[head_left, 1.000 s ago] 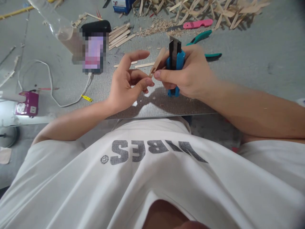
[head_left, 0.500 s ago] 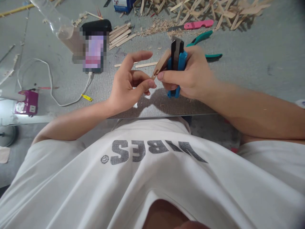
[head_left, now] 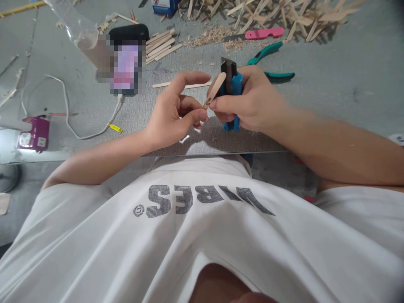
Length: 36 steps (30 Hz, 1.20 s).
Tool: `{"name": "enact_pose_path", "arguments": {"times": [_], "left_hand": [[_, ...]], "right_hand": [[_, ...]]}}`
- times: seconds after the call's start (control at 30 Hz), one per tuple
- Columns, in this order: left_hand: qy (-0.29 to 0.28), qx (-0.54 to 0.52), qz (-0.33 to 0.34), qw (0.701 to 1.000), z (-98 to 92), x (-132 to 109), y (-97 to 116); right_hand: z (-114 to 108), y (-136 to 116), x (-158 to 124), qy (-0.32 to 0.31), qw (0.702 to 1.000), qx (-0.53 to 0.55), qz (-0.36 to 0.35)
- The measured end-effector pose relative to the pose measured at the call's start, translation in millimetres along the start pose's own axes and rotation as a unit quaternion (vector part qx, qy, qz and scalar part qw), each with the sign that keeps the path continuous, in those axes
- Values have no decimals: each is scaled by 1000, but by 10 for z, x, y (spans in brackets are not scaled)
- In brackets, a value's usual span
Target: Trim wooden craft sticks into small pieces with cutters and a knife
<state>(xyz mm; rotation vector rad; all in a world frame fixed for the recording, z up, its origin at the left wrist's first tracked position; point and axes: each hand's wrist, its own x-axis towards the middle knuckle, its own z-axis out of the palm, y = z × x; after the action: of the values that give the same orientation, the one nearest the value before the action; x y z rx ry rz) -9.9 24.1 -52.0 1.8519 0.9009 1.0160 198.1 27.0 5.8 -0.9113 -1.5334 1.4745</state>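
My left hand [head_left: 172, 113] pinches the lower end of a wooden craft stick [head_left: 217, 87] between thumb and fingers, its index finger raised. The stick tilts up to the right and has small cut-outs near its lower part. My right hand [head_left: 260, 99] is wrapped round a blue and black utility knife [head_left: 237, 84], held upright with its dark head at the top. The right thumb tip rests against the stick close to the left fingertips. Behind the hands, another craft stick [head_left: 160, 85] lies on the table, partly hidden.
Green-handled pliers [head_left: 279, 77] lie right of the knife. Further back are a pink-handled blade [head_left: 265, 33], wood shavings [head_left: 211, 35], a stack of sticks [head_left: 160, 44] and a heap of joined sticks [head_left: 293, 17]. A cabled phone [head_left: 126, 67] and purple device [head_left: 38, 134] stand left.
The craft stick has turned so its broad face shows more. The utility knife has shifted slightly lower and tilted left; both hands stay close together.
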Motion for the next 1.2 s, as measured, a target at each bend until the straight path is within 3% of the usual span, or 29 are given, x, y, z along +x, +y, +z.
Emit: {"name": "enact_pose_path", "arguments": {"times": [0.2, 0.5, 0.87, 1.2], "left_hand": [[-5, -9, -6, 1000, 34, -12, 25], [20, 6, 11, 1000, 10, -18, 24], [47, -93, 104, 989, 106, 106, -344], [42, -103, 126, 986, 125, 123, -391]], "right_hand": [[-1, -34, -42, -29, 1000, 12, 3], [9, -36, -35, -4, 1000, -11, 11], [-119, -39, -31, -18, 995, -92, -23], [-93, 62, 48, -22, 999, -17, -31]]}}
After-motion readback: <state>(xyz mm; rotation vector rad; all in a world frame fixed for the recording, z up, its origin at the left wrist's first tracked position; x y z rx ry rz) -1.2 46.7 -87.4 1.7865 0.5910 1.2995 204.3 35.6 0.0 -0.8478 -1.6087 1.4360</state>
